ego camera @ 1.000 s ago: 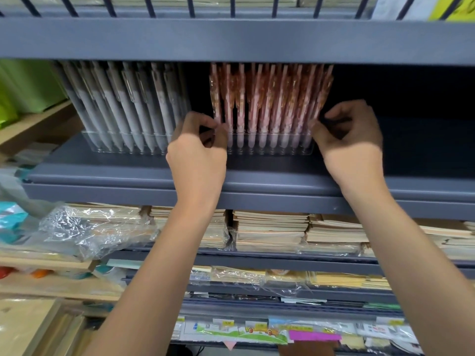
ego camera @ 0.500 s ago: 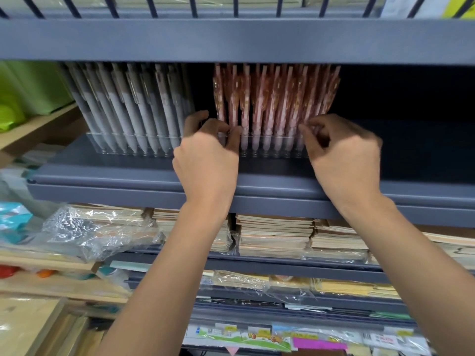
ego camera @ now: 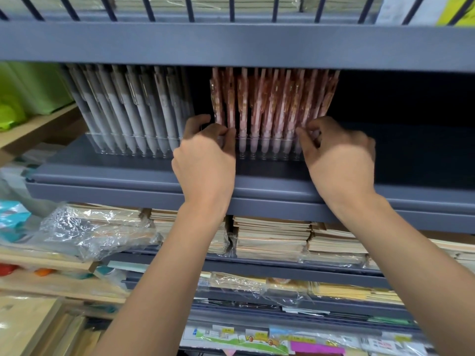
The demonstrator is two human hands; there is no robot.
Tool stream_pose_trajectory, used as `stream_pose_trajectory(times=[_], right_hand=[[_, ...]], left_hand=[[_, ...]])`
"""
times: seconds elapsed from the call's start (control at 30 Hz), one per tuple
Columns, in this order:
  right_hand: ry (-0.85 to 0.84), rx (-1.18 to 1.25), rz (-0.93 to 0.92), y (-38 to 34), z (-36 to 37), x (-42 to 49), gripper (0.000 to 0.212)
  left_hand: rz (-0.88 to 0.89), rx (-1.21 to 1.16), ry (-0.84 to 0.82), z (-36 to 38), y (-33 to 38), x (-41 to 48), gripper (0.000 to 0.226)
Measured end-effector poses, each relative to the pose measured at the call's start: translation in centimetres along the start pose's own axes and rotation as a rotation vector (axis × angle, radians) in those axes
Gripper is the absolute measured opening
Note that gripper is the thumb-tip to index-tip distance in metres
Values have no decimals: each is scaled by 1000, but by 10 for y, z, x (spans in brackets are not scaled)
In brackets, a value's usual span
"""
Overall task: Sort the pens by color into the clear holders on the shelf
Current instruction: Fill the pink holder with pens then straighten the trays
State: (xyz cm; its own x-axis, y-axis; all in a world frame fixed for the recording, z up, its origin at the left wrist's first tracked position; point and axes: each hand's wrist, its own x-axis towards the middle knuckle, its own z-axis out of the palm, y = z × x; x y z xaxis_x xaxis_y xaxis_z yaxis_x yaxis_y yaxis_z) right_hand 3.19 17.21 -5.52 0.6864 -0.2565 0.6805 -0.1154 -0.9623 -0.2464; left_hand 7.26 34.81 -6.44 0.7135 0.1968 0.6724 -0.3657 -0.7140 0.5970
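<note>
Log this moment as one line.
both hands at pink-pen holder | left hand left end | right hand right end | grey pens untouched

Left hand (ego camera: 205, 160) lower than second ago, fingers now curled on left end of clear holder (ego camera: 264, 150) under pink pens (ego camera: 272, 104). Right hand (ego camera: 339, 160) likewise dropped from pen tops to holder's right end, fingertips pinching its edge.

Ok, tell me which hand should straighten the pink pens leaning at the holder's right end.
Right. The right hand already has its fingertips at the right end of the pink pens, where they lean. The left hand grips the clear holder at its left end, likely steadying it.
</note>
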Motion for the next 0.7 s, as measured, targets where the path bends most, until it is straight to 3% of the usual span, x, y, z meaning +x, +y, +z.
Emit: stream_pose_trajectory(times=[0.7], right_hand=[[-28, 37, 52, -7, -1, -1, 35]], left_hand=[[-15, -32, 4, 2, 1, -4, 21]])
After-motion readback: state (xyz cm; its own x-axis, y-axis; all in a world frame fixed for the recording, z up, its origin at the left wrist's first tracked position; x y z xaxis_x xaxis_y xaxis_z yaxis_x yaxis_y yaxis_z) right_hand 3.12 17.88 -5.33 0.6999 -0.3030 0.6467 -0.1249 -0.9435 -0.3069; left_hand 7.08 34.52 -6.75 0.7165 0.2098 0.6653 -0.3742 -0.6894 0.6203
